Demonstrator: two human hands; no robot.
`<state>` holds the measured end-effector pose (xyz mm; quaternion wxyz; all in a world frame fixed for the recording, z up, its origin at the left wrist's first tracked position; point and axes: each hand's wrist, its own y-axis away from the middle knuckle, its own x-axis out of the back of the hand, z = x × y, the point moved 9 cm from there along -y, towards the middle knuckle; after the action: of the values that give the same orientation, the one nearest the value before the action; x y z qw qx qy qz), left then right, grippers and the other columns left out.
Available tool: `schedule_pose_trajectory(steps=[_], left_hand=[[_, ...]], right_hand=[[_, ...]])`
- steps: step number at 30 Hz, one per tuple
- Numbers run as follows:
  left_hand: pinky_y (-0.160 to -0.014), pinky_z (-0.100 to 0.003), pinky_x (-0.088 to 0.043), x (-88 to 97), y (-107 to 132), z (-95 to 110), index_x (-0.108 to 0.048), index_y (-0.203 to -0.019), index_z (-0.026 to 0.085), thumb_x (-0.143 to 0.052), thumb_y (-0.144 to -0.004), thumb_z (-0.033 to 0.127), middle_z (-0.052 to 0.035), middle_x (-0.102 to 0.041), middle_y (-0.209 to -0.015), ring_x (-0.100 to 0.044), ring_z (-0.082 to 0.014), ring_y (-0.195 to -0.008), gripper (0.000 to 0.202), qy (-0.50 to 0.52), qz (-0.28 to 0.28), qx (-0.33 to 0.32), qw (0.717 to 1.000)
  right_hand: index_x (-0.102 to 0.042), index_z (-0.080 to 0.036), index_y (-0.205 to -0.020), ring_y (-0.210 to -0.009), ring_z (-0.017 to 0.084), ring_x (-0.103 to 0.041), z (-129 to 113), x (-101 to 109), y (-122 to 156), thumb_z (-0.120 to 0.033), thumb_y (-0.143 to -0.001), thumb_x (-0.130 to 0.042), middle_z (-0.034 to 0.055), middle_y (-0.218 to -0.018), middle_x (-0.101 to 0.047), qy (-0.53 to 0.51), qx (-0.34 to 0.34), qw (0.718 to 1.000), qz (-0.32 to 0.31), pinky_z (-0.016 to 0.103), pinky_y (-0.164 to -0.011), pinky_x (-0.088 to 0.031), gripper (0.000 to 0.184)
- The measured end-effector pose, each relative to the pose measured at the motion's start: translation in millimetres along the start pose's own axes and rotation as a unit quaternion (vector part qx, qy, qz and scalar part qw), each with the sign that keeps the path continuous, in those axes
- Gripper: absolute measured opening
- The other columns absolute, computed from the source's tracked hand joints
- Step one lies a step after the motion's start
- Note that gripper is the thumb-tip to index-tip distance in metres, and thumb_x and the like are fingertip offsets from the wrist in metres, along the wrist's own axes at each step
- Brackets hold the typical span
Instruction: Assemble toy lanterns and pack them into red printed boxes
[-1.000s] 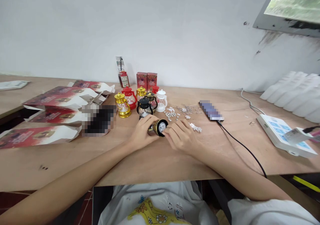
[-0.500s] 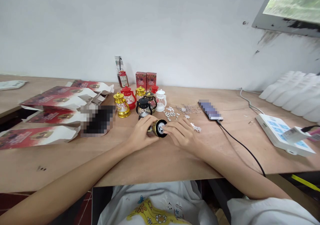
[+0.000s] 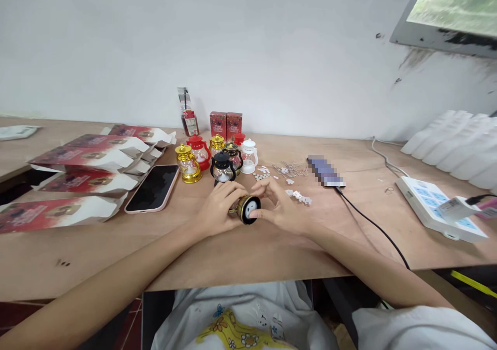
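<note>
A small bronze-and-black lantern (image 3: pixel 244 208) lies on its side in my left hand (image 3: pixel 221 207), its round black base turned toward me. The fingers of that hand are wrapped round the lantern's body. In the base sits a white disc (image 3: pixel 252 206) with small dark marks. My right hand (image 3: pixel 285 207) presses its thumb on the disc's edge, while its index finger curves close to the lantern's upper rim. Just beyond stand several little lanterns: a black one (image 3: pixel 222 169), a gold one (image 3: pixel 188 163), a red one (image 3: pixel 199 152) and a white one (image 3: pixel 249 157).
Small round pieces (image 3: pixel 261 174), a heap of thin metal bits (image 3: pixel 290 169) and white flat pieces (image 3: pixel 298 197) lie beyond my right hand. Phones (image 3: pixel 153 188) flank the work spot. Red folded boxes (image 3: pixel 83 179) lie left; a power strip (image 3: pixel 435 205) and cable (image 3: pixel 375 229) are right.
My right hand's fingers have moved off the middle of the base, and its thumb now rests there. The white disc shows more fully. The lantern has tilted slightly.
</note>
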<state>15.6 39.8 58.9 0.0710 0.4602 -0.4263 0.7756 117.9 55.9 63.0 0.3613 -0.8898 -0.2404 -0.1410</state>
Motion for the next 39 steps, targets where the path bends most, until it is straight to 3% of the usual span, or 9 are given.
schedule_pose_trajectory(steps=[4,9,15,19,22,24,39], left_hand=[[-0.074,-0.035,-0.038,-1.7,0.0,2.0,-0.056,-0.093,0.018,-0.057,-0.076,0.031,-0.009,-0.062,-0.094,-0.054,-0.0224,-0.085,0.022,-0.039,-0.015,-0.02,0.999],[-0.071,-0.034,-0.038,2.7,0.3,3.5,-0.054,-0.091,0.018,-0.056,-0.078,0.034,-0.0086,-0.06,-0.091,-0.053,-0.0215,-0.082,0.021,-0.016,0.011,-0.026,0.999],[-0.069,-0.034,-0.038,2.7,0.4,7.5,-0.053,-0.089,0.018,-0.057,-0.077,0.032,-0.008,-0.059,-0.087,-0.053,-0.021,-0.079,0.019,-0.014,0.017,-0.037,0.999],[-0.07,-0.032,-0.041,4.7,-2.4,0.0,-0.051,-0.088,0.018,-0.061,-0.077,0.035,-0.0067,-0.058,-0.087,-0.053,-0.0202,-0.08,0.023,0.016,0.025,0.011,1.0],[-0.069,-0.031,-0.041,6.2,-3.2,-1.0,-0.051,-0.087,0.018,-0.063,-0.075,0.036,-0.0055,-0.056,-0.085,-0.053,-0.0194,-0.078,0.025,0.025,0.033,0.023,0.999],[-0.068,-0.031,-0.04,5.9,-2.8,-0.1,-0.05,-0.086,0.018,-0.063,-0.075,0.033,-0.0047,-0.056,-0.084,-0.052,-0.0189,-0.077,0.023,0.025,0.033,0.021,0.999],[-0.071,-0.032,-0.042,2.4,-0.2,-2.0,-0.052,-0.088,0.016,-0.062,-0.072,0.027,-0.0056,-0.057,-0.087,-0.055,-0.0201,-0.082,0.022,0.013,0.029,0.023,0.999]], right_hand=[[-0.048,-0.02,-0.094,-0.082,0.013,-0.056,-8.2,-2.5,3.6,-0.029,-0.079,-0.066,0.002,-0.089,-0.056,0.045,0.036,0.998,-0.002,0.029,-0.075,-0.051,0.026],[-0.049,-0.02,-0.091,-0.074,0.013,-0.05,-28.5,0.4,6.5,-0.03,-0.085,-0.06,0.0011,-0.081,-0.053,0.1,0.127,0.987,0.02,0.028,-0.067,-0.046,0.016],[-0.054,-0.019,-0.084,-0.072,0.013,-0.049,-30.8,-0.8,4.5,-0.031,-0.085,-0.061,0.0006,-0.076,-0.054,0.103,0.131,0.986,0.009,0.028,-0.067,-0.045,0.013],[-0.057,-0.019,-0.091,-0.087,0.016,-0.052,-30.7,-2.4,6.2,-0.03,-0.089,-0.054,0.0055,-0.09,-0.055,0.134,0.155,0.979,0.005,0.032,-0.076,-0.047,0.011],[-0.055,-0.018,-0.097,-0.096,0.019,-0.052,-30.3,-5.7,8.8,-0.041,-0.083,-0.061,0.0093,-0.1,-0.052,0.152,0.178,0.972,0.0,0.035,-0.081,-0.048,0.028],[-0.053,-0.018,-0.1,-0.096,0.019,-0.052,-28.2,-7.6,9.3,-0.044,-0.078,-0.066,0.0088,-0.1,-0.051,0.159,0.175,0.972,-0.003,0.036,-0.082,-0.048,0.036],[-0.055,-0.019,-0.098,-0.09,0.017,-0.051,-25.3,-9.6,6.3,-0.038,-0.08,-0.065,0.006,-0.094,-0.05,0.147,0.128,0.98,-0.032,0.034,-0.081,-0.048,0.028]])
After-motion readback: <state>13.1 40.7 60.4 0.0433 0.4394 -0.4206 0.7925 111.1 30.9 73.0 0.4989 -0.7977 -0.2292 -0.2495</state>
